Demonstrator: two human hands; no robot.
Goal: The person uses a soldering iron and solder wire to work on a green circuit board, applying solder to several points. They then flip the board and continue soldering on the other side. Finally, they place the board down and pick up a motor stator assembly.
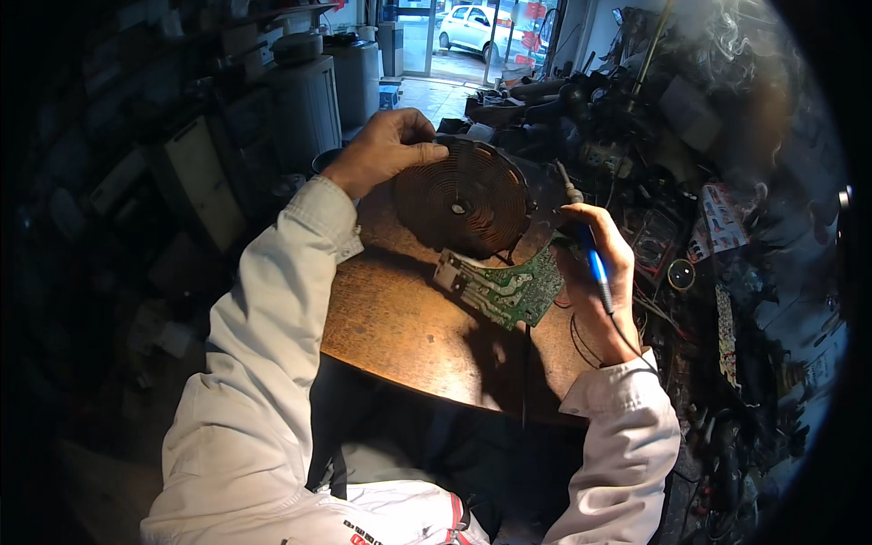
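Observation:
My left hand [386, 150] pinches the far left rim of a flat round copper coil [427, 195], dark and spiral-wound, which is tilted up above the table. A green circuit board [509, 289] with silvery tracks hangs just below the coil, its right end close to my right hand [621, 259]. Whether those fingers also touch the board I cannot tell. Closed in my right hand is a soldering iron [597, 268] with a blue handle, its tip pointing up and away, right of the coil. A thin dark cord trails from the handle over my wrist.
The wooden table [391, 313] has a curved front edge near my lap. Cluttered parts, wires and a small round tin [681, 274] crowd the right side. Smoke [727, 36] curls at the upper right. Cabinets [304, 104] stand at the left; a glass door [454, 41] is beyond.

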